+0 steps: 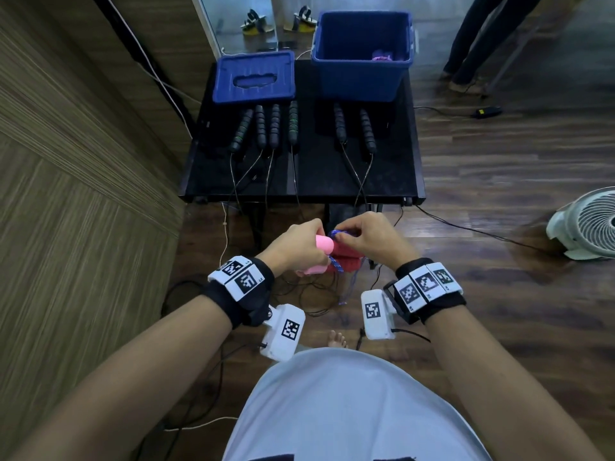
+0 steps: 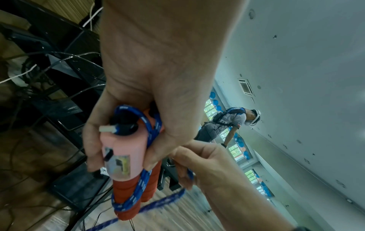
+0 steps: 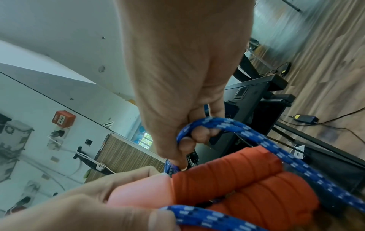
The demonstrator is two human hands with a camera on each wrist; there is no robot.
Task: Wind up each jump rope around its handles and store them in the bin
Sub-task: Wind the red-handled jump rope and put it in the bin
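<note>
Blue rope (image 3: 256, 137) loops round the right hand's (image 1: 364, 239) curled fingers (image 3: 199, 136). Left hand (image 1: 296, 247) grips both handles (image 2: 126, 157), side by side.

Dim, perhaps motion-blurred; warped edges

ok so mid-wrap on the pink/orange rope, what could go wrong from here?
1. The blue cord is only hooked over the right hand fingers; slack could loosen the wraps.
2. The left hand clamps both handles; a slip could splay them.
3. The loose tail could snag the black cords on the floor.
</note>
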